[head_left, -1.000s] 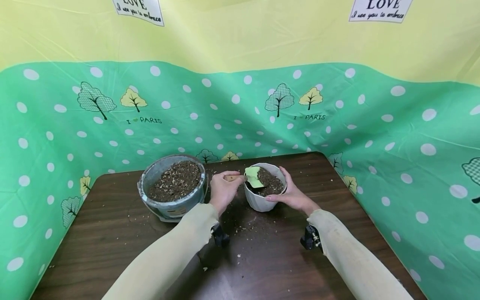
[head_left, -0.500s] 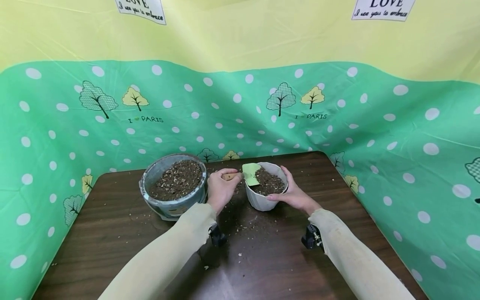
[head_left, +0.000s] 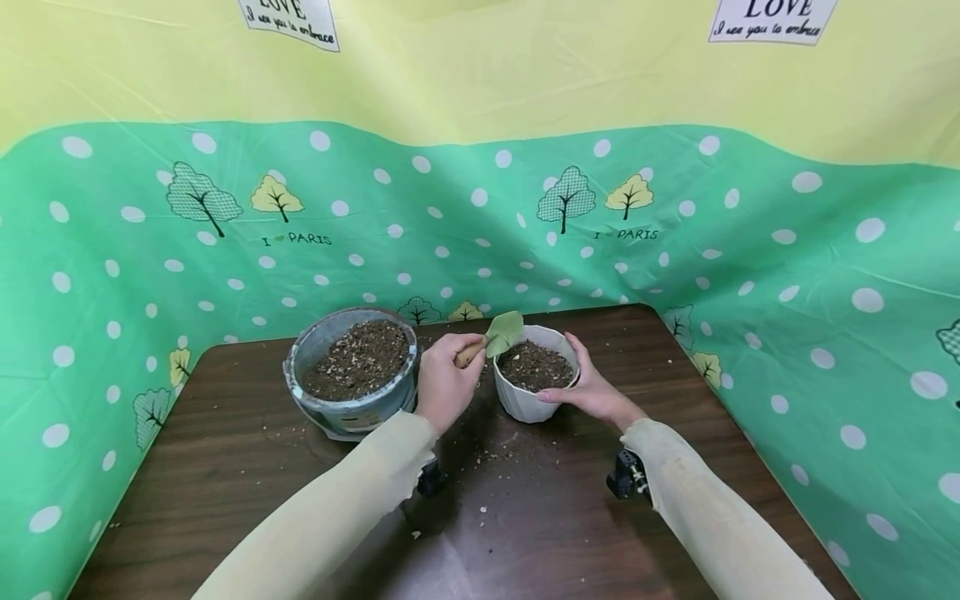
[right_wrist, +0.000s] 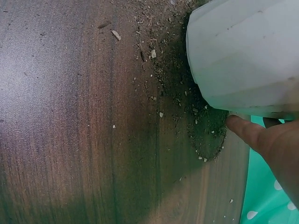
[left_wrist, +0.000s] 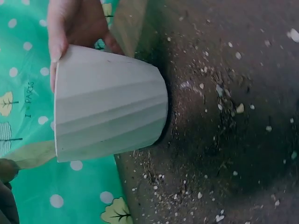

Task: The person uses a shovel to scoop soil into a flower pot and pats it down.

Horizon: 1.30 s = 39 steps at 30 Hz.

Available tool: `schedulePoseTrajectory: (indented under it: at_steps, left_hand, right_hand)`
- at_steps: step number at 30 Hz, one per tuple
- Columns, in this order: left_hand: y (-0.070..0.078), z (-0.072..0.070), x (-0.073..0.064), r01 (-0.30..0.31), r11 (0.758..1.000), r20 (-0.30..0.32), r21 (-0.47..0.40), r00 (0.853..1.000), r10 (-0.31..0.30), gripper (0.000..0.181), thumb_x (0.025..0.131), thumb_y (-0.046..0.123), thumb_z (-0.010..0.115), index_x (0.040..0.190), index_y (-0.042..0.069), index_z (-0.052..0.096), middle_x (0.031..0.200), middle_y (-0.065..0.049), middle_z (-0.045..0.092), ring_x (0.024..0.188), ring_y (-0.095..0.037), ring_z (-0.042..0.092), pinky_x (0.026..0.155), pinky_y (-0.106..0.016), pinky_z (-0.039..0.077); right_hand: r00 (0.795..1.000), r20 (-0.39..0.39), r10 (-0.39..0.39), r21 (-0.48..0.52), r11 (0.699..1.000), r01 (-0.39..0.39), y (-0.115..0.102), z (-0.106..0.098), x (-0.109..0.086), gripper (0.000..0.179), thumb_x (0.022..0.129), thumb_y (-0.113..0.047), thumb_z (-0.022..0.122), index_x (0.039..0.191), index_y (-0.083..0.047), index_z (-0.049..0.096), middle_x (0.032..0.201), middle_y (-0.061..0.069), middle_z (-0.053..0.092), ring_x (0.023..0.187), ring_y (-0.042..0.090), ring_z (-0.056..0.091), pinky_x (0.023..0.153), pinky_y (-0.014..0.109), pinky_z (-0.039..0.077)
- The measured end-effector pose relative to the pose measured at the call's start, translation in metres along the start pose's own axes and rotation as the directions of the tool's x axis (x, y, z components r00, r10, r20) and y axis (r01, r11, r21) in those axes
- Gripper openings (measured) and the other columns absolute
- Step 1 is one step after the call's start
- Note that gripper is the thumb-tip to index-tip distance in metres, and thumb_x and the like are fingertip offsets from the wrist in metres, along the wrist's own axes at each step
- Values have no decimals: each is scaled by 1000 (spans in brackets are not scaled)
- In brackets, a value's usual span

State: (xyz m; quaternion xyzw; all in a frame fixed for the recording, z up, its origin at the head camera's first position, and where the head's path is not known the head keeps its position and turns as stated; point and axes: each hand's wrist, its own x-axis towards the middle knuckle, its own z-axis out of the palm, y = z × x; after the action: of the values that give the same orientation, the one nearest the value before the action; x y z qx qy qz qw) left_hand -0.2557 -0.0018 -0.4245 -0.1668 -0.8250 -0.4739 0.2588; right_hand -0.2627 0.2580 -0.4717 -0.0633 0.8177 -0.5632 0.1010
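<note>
The trowel (head_left: 504,333) has tilted up — off the pot's (head_left: 522,404) soil (head_left: 536,367).

1. The trowel (head_left: 505,333) in the left hand (head_left: 446,379) has lifted: its blade, earlier lying across the near-left part of the pot (head_left: 525,404), is now at the rim, up and away beyond the left fingers.
2. Its handle (head_left: 469,353), nearly level before, now slants upward away from that hand.
3. The blade's face, bright green earlier, now looks duller.
4. Between the hands, the soil (head_left: 536,367) once under the blade is uncovered.
</note>
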Motion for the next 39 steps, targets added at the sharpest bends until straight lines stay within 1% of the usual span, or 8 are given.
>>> schedulePoseTrajectory:
  at_steps: [3, 7, 10, 12, 16, 22, 32, 39]
  left_hand:
    - [2, 0, -2, -68, 998, -2, 0, 998, 68, 18, 86, 5, 77, 104, 6, 77, 96, -5, 72, 84, -20, 67, 74, -39, 54]
    - [3, 3, -4, -70, 997, 55, -31, 996, 72, 17, 85, 5, 77, 103, 6, 77, 95, -5, 72, 82, -18, 67, 72, -35, 54]
    - [2, 5, -7, -84, 996, 118, 7, 990, 83, 17, 86, 7, 77, 103, 8, 77, 96, -4, 72, 81, -16, 66, 71, -34, 54]
    - [2, 6, -7, -112, 992, 128, 52, 986, 104, 17, 86, 8, 77, 103, 10, 77, 96, -2, 71, 81, -16, 66, 71, -34, 53]
    - [1, 2, -5, -153, 983, 84, 104, 986, 144, 19, 85, 6, 78, 103, 10, 78, 94, -2, 69, 78, -17, 65, 69, -38, 53]
    - [0, -12, 0, -167, 983, 36, 82, 986, 164, 18, 85, 4, 78, 102, 7, 78, 94, -4, 71, 79, -19, 66, 71, -38, 53]
    - [-3, -30, 0, -100, 995, -4, 11, 995, 100, 18, 84, 4, 77, 102, 6, 78, 95, -6, 72, 85, -21, 68, 75, -37, 54]
    - [-7, -44, -1, -85, 996, -37, -8, 996, 85, 16, 85, 4, 77, 101, 5, 77, 94, -7, 72, 77, -20, 65, 66, -37, 52]
  right_hand:
    - [1000, -4, 7, -4, 1000, -7, -2, 0, -1, 119, 81, -20, 82, 159, -21, -8, 162, 17, -2, 147, 40, 7, 114, 60, 13]
    - [1000, -6, 14, 1, 1000, -14, -4, 0, -3, 119, 81, -18, 82, 159, -17, -8, 162, 19, -2, 147, 40, 6, 114, 60, 12]
    - [1000, 8, 18, 20, 1000, -18, -13, 2, -8, 118, 81, -14, 81, 158, -12, -8, 161, 24, -2, 146, 44, 6, 113, 61, 12]
    - [1000, 16, 17, 36, 999, -18, -22, 3, -12, 116, 82, -11, 80, 158, -9, -7, 160, 26, -1, 145, 45, 6, 113, 61, 11]
    - [1000, 16, 2, 48, 999, -3, -34, 5, -18, 114, 81, -9, 79, 158, -7, -6, 159, 28, 0, 145, 46, 7, 114, 61, 11]
    - [1000, -16, -2, 16, 1000, 3, -5, 4, -3, 120, 80, -16, 83, 159, -16, -8, 160, 23, 3, 145, 42, 10, 113, 60, 13]
    - [989, -144, -25, 28, 999, 30, -2, 17, -9, 125, 78, -17, 87, 159, -16, -9, 158, 24, 12, 144, 40, 18, 113, 55, 20]
    - [969, -243, -36, -21, 999, 32, -4, 30, -12, 126, 77, -22, 88, 158, -10, -8, 157, 25, 17, 143, 38, 21, 115, 52, 19]
